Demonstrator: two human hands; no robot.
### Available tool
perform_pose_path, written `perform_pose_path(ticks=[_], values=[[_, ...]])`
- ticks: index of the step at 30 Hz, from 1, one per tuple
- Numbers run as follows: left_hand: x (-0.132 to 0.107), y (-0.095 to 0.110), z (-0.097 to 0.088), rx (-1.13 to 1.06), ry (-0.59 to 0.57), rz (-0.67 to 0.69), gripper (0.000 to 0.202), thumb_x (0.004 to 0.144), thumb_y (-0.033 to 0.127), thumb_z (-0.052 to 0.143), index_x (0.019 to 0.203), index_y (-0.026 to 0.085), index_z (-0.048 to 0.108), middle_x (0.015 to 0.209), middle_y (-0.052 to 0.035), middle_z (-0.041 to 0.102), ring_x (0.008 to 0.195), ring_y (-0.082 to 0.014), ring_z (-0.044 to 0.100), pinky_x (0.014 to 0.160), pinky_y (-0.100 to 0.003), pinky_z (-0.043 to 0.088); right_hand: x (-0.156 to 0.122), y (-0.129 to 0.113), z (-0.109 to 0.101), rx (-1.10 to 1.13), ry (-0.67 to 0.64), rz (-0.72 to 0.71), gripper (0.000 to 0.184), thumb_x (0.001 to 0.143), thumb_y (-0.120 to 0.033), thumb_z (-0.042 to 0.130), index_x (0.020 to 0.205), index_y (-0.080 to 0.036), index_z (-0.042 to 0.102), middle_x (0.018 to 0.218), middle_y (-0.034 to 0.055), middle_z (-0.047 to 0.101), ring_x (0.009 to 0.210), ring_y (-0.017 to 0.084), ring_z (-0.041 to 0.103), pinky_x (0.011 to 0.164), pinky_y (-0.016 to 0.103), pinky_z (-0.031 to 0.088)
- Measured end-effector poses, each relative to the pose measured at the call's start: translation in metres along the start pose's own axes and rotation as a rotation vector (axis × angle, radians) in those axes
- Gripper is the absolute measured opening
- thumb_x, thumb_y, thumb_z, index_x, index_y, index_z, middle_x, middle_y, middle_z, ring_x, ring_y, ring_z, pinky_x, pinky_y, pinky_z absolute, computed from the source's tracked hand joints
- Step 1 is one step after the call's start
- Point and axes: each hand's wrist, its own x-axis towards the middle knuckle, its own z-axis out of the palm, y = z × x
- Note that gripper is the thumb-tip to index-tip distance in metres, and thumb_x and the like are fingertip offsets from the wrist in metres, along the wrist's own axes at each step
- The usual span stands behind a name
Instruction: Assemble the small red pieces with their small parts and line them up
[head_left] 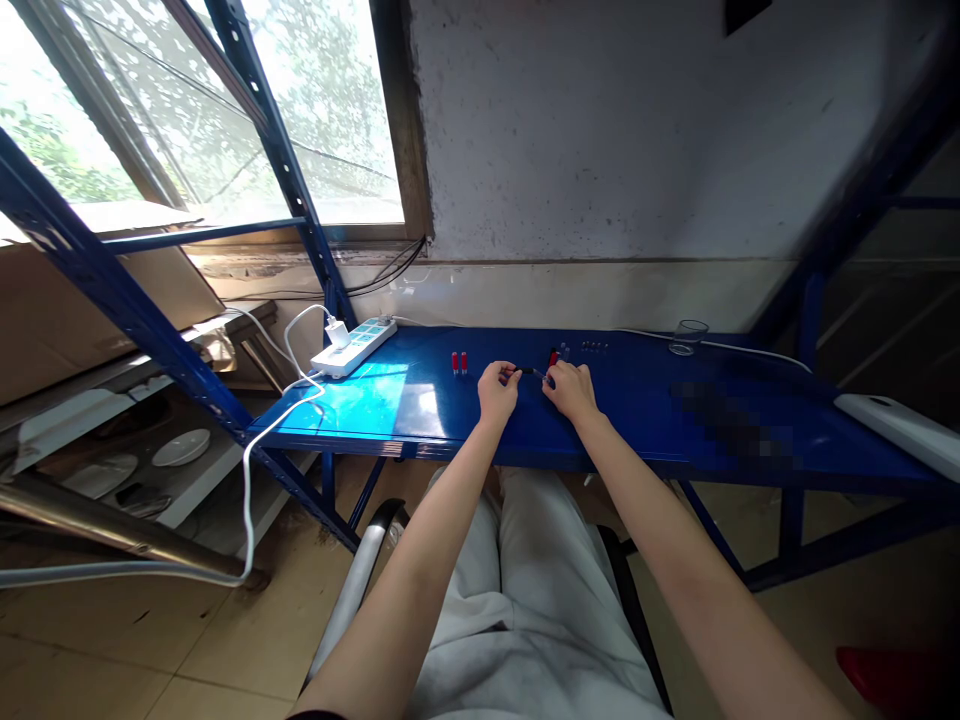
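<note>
Both my hands rest on the blue metal table point(420, 410), close together near its middle. My left hand point(497, 388) is closed, its fingertips pinching one end of a small dark thin object point(529, 372). My right hand point(571, 388) is closed too, pinching the other end of that object, with a small red piece point(553, 356) just behind its fingers. Two small red caps point(459, 362) stand upright on the table to the left of my left hand. A few tiny dark parts point(594, 346) lie behind my right hand.
A white power strip point(354, 346) with a plugged-in charger and white cable lies at the table's left rear. A clear glass point(688, 337) stands at the back right. A white device point(896, 420) sits on the right edge. Blue rack posts flank the table; a chair is under me.
</note>
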Motion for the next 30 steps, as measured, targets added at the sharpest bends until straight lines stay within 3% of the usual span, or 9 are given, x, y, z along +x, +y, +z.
perform_pose_path(ticks=[11,17,24,30], values=[[0.0007,-0.0024,0.0022,0.048,-0.016,0.051,0.014,0.079,0.026,0.056,0.088,0.017,0.062,0.083,-0.0057,0.061,0.072,-0.0134,0.056,0.068,-0.027,0.047,-0.0016,-0.0022,-0.0027,0.011,0.026,-0.045,0.020,0.084,-0.020,0.039,0.079,-0.015,0.057,0.082,0.0104,0.058,0.076,0.021,0.050,0.071,0.032,0.025],[-0.0038,0.0027,0.0031,0.133,-0.160,0.189,0.028,0.085,0.029,0.047,0.108,0.021,0.061,0.090,-0.0077,0.063,0.078,-0.0160,0.057,0.073,-0.029,0.047,-0.0019,-0.0022,-0.0023,0.027,0.043,-0.019,0.018,0.084,-0.020,0.040,0.078,-0.016,0.057,0.084,0.0108,0.058,0.078,0.021,0.051,0.071,0.032,0.026],[-0.0070,0.0011,0.0058,0.255,-0.301,0.290,0.043,0.085,0.024,0.044,0.128,0.025,0.047,0.107,-0.0086,0.060,0.097,-0.0211,0.053,0.084,-0.034,0.044,-0.0019,0.0008,0.0013,0.069,0.093,0.049,0.020,0.085,-0.025,0.039,0.078,-0.017,0.056,0.084,0.0094,0.059,0.079,0.020,0.051,0.071,0.031,0.026],[-0.0082,0.0020,0.0057,0.295,-0.349,0.346,0.050,0.083,0.023,0.044,0.133,0.027,0.041,0.110,-0.0088,0.058,0.097,-0.0212,0.053,0.085,-0.034,0.042,-0.0033,0.0020,-0.0001,0.116,0.140,0.066,0.022,0.085,-0.028,0.040,0.080,-0.016,0.057,0.084,0.0093,0.058,0.078,0.020,0.051,0.071,0.031,0.027]])
